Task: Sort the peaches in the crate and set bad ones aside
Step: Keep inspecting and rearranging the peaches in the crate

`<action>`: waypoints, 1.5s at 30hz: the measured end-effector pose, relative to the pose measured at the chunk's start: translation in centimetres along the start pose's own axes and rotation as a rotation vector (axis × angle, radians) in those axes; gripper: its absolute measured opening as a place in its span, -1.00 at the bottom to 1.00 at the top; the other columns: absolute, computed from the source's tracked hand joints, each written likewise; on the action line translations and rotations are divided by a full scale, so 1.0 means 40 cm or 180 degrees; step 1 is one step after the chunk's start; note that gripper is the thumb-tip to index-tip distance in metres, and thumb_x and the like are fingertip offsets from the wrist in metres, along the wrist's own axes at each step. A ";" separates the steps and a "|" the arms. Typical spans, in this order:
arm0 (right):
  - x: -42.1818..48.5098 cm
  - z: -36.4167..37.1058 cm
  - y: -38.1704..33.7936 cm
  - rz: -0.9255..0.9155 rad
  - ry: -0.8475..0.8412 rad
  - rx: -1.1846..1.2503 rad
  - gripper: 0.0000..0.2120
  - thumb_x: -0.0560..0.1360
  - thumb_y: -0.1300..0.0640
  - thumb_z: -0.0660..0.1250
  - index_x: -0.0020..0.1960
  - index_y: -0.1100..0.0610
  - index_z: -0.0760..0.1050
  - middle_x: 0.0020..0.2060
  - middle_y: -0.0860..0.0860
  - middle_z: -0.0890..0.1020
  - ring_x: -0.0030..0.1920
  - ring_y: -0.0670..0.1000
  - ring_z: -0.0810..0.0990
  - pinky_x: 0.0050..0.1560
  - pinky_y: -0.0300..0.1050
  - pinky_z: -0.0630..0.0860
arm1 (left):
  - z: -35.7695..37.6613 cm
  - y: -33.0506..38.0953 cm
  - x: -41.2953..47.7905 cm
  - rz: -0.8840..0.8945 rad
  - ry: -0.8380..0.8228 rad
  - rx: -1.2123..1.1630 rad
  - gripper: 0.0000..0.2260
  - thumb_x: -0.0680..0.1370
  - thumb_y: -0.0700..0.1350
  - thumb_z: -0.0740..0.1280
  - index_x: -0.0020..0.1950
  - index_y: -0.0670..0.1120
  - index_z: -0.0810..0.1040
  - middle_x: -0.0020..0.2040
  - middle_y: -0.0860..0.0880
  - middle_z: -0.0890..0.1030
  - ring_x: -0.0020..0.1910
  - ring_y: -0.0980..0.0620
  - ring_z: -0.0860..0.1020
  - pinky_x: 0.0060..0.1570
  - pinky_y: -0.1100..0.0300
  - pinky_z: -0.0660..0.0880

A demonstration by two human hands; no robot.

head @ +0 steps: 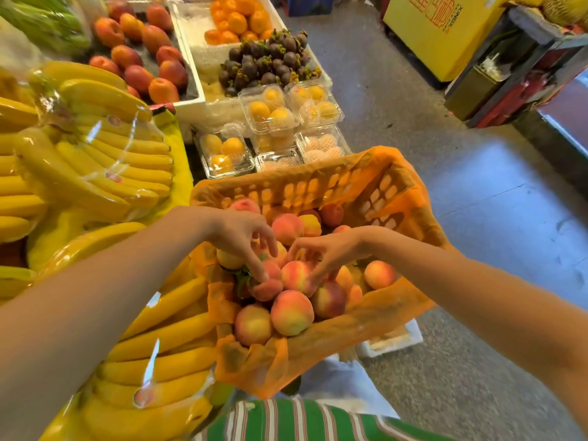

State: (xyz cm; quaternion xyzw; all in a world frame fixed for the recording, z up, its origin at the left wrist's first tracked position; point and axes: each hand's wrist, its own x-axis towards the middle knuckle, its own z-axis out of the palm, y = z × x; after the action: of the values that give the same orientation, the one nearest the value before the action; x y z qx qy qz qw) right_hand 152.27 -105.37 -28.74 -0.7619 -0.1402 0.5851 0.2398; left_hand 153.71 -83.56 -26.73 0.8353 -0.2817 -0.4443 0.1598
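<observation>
An orange plastic crate (pixel 321 183) lined with orange paper holds several pink-and-yellow peaches (pixel 291 311). Both my hands reach down into it. My left hand (pixel 243 238) hovers over the pile with fingers spread and hanging, the fingertips touching a small reddish peach (pixel 265 289). My right hand (pixel 321 251) comes in from the right, fingers extended down onto a pink peach (pixel 297 276) in the middle of the crate. Neither hand visibly closes around a fruit.
Bagged banana bunches (pixel 95 160) fill the table to the left. Behind the crate stand clear clamshell boxes of yellow fruit (pixel 270 111), a white foam box with mangosteens (pixel 270 63) and oranges, and red-orange fruits (pixel 143 46). Grey floor (pixel 477 218) lies to the right.
</observation>
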 end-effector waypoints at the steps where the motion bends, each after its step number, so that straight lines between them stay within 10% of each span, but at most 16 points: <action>1: 0.000 0.005 -0.004 0.0076 -0.0039 0.0001 -0.41 0.46 0.09 0.46 0.39 -0.10 0.25 0.16 0.05 0.44 0.09 0.02 0.54 0.02 -0.04 0.58 | 0.007 -0.001 -0.012 -0.0077 -0.0050 0.0120 -0.49 0.29 0.18 0.54 0.21 0.18 0.53 0.18 0.07 0.38 0.20 0.08 0.35 0.28 0.10 0.35; 14: -0.001 0.065 0.037 0.0650 -0.0142 0.0074 0.06 0.47 0.06 0.44 0.51 -0.17 -0.39 0.57 0.06 -0.10 0.53 0.18 0.13 0.21 0.14 0.54 | 0.065 0.008 -0.025 -0.0170 0.0257 0.0915 -0.39 0.26 0.34 0.47 0.27 0.34 0.37 0.17 0.02 0.24 0.22 -0.02 0.22 0.18 -0.06 0.29; 31: -0.078 -0.077 0.201 0.0168 0.0297 0.0926 -0.48 0.46 0.30 0.43 0.31 -0.09 0.42 0.33 0.02 0.33 0.28 0.18 0.48 0.09 0.14 0.61 | 0.035 0.085 0.103 0.0379 0.0037 0.0080 -0.63 0.48 0.18 0.37 0.24 0.09 0.56 0.11 0.06 0.57 0.10 0.08 0.53 0.14 0.09 0.49; 45: 0.031 -0.165 0.294 0.1156 0.0837 -0.1798 -0.50 0.47 0.30 0.32 0.37 0.12 0.30 0.26 0.11 0.38 0.16 0.12 0.44 -0.05 -0.08 0.43 | -0.015 0.026 0.174 0.0595 0.1048 -0.0296 -0.79 0.49 0.01 0.38 0.08 0.00 0.65 -0.02 0.01 0.66 -0.05 0.10 0.58 -0.02 0.12 0.52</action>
State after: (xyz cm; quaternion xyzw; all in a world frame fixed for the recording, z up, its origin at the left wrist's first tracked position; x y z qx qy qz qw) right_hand 158.14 -116.04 -34.66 -0.8794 -0.1267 0.4533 -0.0721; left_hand 156.97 -88.64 -30.38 0.8586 -0.3073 -0.2974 0.2828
